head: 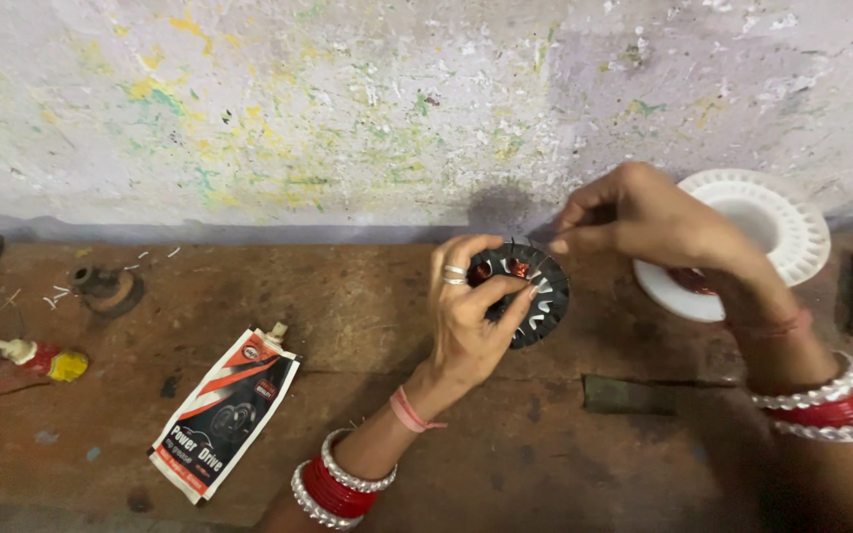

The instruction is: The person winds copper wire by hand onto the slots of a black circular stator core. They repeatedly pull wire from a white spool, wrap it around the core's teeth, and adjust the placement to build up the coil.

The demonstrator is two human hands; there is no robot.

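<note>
I see my left hand [468, 316] clenched around the black stator [523, 293], lifted just off the surface [367, 326] with its face tilted up. My right hand [644, 219] pinches at its upper rim from the right (wire too thin to tell), nearer the white spool [792, 232].

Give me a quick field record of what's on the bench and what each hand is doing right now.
left hand: grips the black stator, held above the bench
right hand: fingers pinched at the stator's top edge
stator: round, black, white slot liners, copper windings visible
white spool: behind the right wrist, against the wall
pouch: lying flat, nozzle toward the wall
small tube: far left, yellow end
bench: worn brown wood
wall: paint-flecked
</note>
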